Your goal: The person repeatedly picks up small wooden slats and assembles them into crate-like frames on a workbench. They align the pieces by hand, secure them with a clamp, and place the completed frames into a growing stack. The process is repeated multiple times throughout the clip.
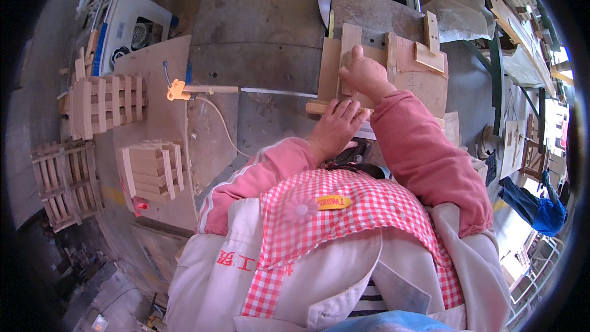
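My left hand curls its fingers over a short wooden strip at the near edge of the work surface. Just beyond and to the right, my right hand is closed, its thumb pointing away from me. Its curled fingers rest on a narrow wooden board, and their tips are partly hidden. Beneath that board lies a flat brown panel. Right of my right hand is a wooden block assembly with small pieces fixed on top.
A round saw blade stands at the far edge of the metal machine table. An orange clamp-like piece with a cable sits left. Stacks of slatted wood rest on a board at left. A blue cloth hangs at far right.
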Demonstrator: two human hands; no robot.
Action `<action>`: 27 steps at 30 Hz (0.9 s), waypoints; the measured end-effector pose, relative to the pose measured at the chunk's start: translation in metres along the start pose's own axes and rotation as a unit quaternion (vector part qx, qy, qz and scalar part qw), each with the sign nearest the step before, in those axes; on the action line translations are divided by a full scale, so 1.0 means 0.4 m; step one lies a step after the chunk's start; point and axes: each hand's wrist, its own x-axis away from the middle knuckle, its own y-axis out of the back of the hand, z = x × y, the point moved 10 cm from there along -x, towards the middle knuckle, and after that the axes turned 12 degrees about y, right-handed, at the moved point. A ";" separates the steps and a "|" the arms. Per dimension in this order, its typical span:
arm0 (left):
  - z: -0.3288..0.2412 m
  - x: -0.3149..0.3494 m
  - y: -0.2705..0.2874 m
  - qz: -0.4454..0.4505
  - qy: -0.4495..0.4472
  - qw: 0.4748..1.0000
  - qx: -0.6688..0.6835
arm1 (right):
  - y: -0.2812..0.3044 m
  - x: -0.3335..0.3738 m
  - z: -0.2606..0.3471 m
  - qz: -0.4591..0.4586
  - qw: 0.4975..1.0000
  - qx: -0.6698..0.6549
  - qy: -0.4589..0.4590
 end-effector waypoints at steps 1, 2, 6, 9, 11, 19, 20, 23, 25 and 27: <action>0.002 -0.005 0.002 0.000 -0.001 1.000 -0.001 | 0.004 -0.004 0.000 -0.004 1.000 0.000 0.003; 0.004 -0.011 0.004 -0.003 -0.002 1.000 -0.002 | 0.010 -0.009 -0.001 -0.008 1.000 0.000 0.003; 0.011 -0.030 0.007 -0.009 -0.002 1.000 -0.005 | 0.017 -0.027 -0.008 -0.001 1.000 -0.001 -0.001; 0.018 -0.043 0.003 -0.006 -0.002 1.000 -0.005 | 0.022 -0.039 -0.012 0.000 1.000 -0.002 0.005; 0.021 -0.050 0.004 -0.008 -0.006 1.000 -0.002 | 0.024 -0.048 -0.017 0.003 1.000 -0.001 0.005; 0.032 -0.081 0.006 -0.010 -0.007 1.000 -0.007 | 0.034 -0.082 -0.031 0.006 1.000 0.009 0.000; 0.033 -0.085 0.007 -0.011 -0.009 1.000 -0.007 | 0.037 -0.086 -0.034 0.005 1.000 0.009 -0.002; 0.041 -0.099 -0.001 0.001 -0.005 1.000 -0.018 | 0.046 -0.099 -0.039 -0.002 1.000 0.000 0.001; 0.047 -0.110 -0.003 0.005 -0.004 1.000 -0.023 | 0.052 -0.110 -0.042 0.000 1.000 0.007 0.005; 0.050 -0.122 -0.001 0.002 -0.008 1.000 -0.022 | 0.057 -0.120 -0.045 -0.002 1.000 0.010 0.008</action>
